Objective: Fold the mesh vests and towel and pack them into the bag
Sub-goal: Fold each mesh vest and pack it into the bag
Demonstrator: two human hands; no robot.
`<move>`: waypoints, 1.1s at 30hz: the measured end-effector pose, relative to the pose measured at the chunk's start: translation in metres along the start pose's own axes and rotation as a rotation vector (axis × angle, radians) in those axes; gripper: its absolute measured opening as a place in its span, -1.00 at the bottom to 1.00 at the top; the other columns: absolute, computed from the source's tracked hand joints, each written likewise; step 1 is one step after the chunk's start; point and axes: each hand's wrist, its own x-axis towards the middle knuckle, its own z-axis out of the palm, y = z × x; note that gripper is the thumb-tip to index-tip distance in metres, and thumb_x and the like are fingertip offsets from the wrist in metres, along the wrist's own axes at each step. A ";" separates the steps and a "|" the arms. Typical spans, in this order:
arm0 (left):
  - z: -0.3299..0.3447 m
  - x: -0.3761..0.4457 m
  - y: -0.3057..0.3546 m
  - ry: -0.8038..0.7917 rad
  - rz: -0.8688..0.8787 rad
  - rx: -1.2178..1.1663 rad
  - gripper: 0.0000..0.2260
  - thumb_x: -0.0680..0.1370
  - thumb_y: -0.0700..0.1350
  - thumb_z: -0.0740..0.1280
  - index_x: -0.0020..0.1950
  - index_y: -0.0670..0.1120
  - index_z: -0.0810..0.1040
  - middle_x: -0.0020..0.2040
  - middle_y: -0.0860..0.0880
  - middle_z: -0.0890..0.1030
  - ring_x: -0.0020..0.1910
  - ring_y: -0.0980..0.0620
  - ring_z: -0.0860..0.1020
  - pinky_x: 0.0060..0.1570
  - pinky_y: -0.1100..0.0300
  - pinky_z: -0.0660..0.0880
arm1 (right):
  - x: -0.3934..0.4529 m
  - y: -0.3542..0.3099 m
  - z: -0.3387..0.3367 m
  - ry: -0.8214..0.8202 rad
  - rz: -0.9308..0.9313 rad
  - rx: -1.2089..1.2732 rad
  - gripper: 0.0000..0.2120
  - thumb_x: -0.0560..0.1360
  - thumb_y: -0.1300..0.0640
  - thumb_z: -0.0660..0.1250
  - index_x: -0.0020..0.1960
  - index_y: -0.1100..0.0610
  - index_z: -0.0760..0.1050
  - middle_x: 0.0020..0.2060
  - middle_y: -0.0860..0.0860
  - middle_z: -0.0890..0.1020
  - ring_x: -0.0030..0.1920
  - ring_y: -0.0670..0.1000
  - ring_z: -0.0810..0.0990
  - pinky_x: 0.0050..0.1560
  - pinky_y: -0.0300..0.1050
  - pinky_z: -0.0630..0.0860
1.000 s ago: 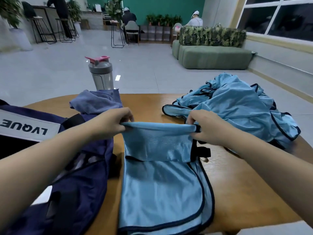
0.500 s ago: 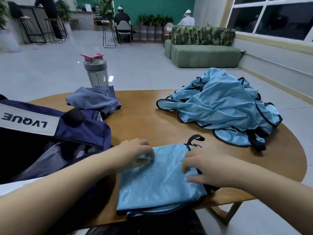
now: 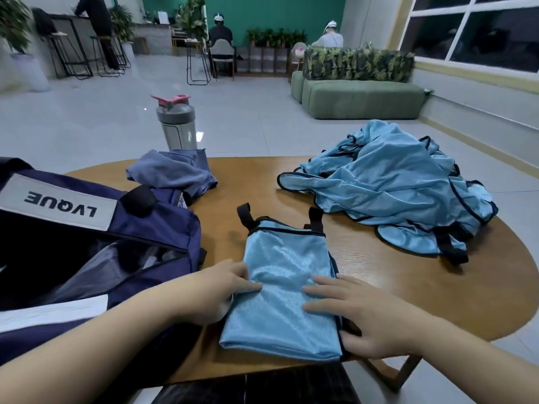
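Slippage is threatening: your left hand (image 3: 223, 290) and right hand (image 3: 357, 312) are lying flat, fingers spread, holding nothing, on the folded vest (image 3: 284, 290). Lifting it toward the bag (image 3: 96, 246) loosely is risking the slick mesh unfolding over the table (image 3: 408, 287) edge.

"LVQUE", upside down, on grey patch (image 3: 55, 201), navy bag (image 3: 151, 225), possibly a brand

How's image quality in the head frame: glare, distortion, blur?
Head view: wide-angle warp bends the round wooden table rim; soft glare patches on the folded light-blue mesh vest and grey floor tiles; both hands and the navy bag reasonably sharp; background slightly soft.
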 end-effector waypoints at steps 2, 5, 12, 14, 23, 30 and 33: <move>0.001 -0.010 0.003 -0.008 0.000 -0.016 -0.50 0.57 -0.17 0.16 0.49 0.11 0.23 0.19 0.11 0.33 0.09 0.22 0.15 0.25 0.33 0.16 | -0.006 0.001 0.005 -0.002 0.007 0.066 -0.45 0.51 0.08 0.15 0.47 -0.23 0.20 0.48 -0.35 0.05 0.46 -0.34 -0.24 0.35 -0.45 -0.29; 0.004 -0.022 0.009 0.053 0.028 0.002 -0.47 0.51 -0.09 0.11 0.49 0.17 0.22 0.08 0.22 0.26 0.05 0.30 0.08 0.22 0.32 0.14 | -0.018 -0.002 0.014 -0.040 0.017 0.149 -0.38 0.44 0.03 0.12 0.47 -0.25 0.13 0.47 -0.38 -0.01 0.46 -0.33 -0.24 0.40 -0.40 -0.27; 0.001 -0.029 0.015 0.013 -0.020 -0.117 -0.56 0.61 0.01 0.21 0.46 0.26 0.21 0.08 0.31 0.30 0.18 0.33 0.16 0.32 0.25 0.16 | -0.014 0.004 0.038 0.200 0.077 0.269 -0.64 0.53 -0.18 0.23 0.32 -0.21 0.44 0.34 -0.43 0.32 0.45 -0.34 0.08 0.39 -0.48 0.00; 0.000 -0.030 0.013 -0.001 -0.050 -0.193 -0.57 0.59 0.01 0.23 0.42 0.31 0.23 0.10 0.29 0.32 0.20 0.35 0.17 0.33 0.23 0.16 | -0.010 0.004 0.040 0.237 0.106 0.334 -0.70 0.55 0.07 0.29 0.25 -0.17 0.51 0.27 -0.42 0.39 0.41 -0.38 0.16 0.36 -0.48 0.08; 0.021 -0.025 0.023 0.337 -0.147 -0.095 -0.52 0.38 0.30 0.14 0.27 0.24 0.42 0.15 0.25 0.27 0.15 0.25 0.23 0.27 0.12 0.27 | 0.026 -0.016 0.016 0.615 0.551 0.729 -0.74 0.63 0.07 0.13 -0.16 0.10 0.50 -0.28 -0.07 0.59 -0.24 -0.11 0.53 -0.23 -0.22 0.41; 0.014 -0.019 0.051 0.701 -0.309 -0.560 -0.89 0.59 0.04 0.21 -0.09 0.23 0.48 -0.12 0.24 0.61 -0.07 0.26 0.55 -0.08 0.28 0.47 | 0.040 -0.018 -0.003 0.508 0.579 0.684 -0.73 0.63 -0.03 0.08 0.04 0.09 0.48 -0.12 -0.06 0.61 -0.08 -0.07 0.55 -0.06 -0.10 0.48; 0.014 -0.014 0.051 0.668 -0.536 -0.575 -0.90 0.61 0.01 0.19 -0.10 0.09 0.44 -0.16 0.11 0.60 -0.16 0.14 0.55 -0.14 0.16 0.46 | 0.049 -0.017 -0.005 0.402 0.648 0.616 -0.77 0.63 -0.04 0.10 -0.02 0.08 0.43 -0.16 0.00 0.57 -0.14 -0.01 0.53 -0.22 -0.17 0.36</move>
